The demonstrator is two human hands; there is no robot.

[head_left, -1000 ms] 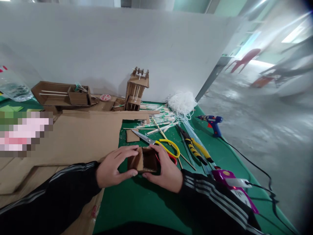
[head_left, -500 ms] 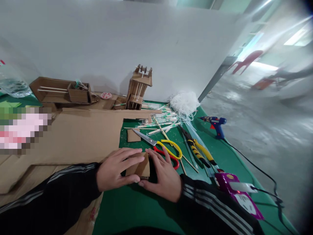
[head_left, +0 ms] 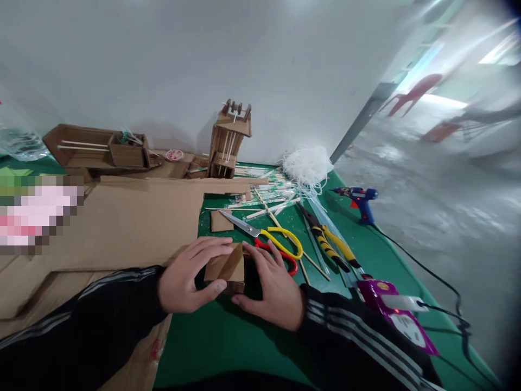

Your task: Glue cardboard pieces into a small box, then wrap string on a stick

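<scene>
A small cardboard box (head_left: pixel 223 267) is tilted on the green tabletop between my hands. My left hand (head_left: pixel 185 278) grips its left side, with the fingers over the far edge and the thumb at the near edge. Against the right side, my right hand (head_left: pixel 273 285) curls its fingers at the far corner and its thumb at the near one. Just beyond the box lie scissors (head_left: pixel 254 230) with one yellow and one red handle. Their blade tips rest by a small cardboard square (head_left: pixel 222 222).
A large cardboard sheet (head_left: pixel 138 217) covers the left. Pliers (head_left: pixel 325 239), a blue glue gun (head_left: pixel 362 201) and a purple power strip (head_left: pixel 374 296) lie right. Behind are wrapped sticks (head_left: pixel 268 198), white string (head_left: pixel 307 165), a cardboard tower (head_left: pixel 228 138) and a long cardboard box (head_left: pixel 83 155).
The small box has tipped, so more of its near side shows. My left thumb has moved up onto its near edge. The whole view has shifted slightly.
</scene>
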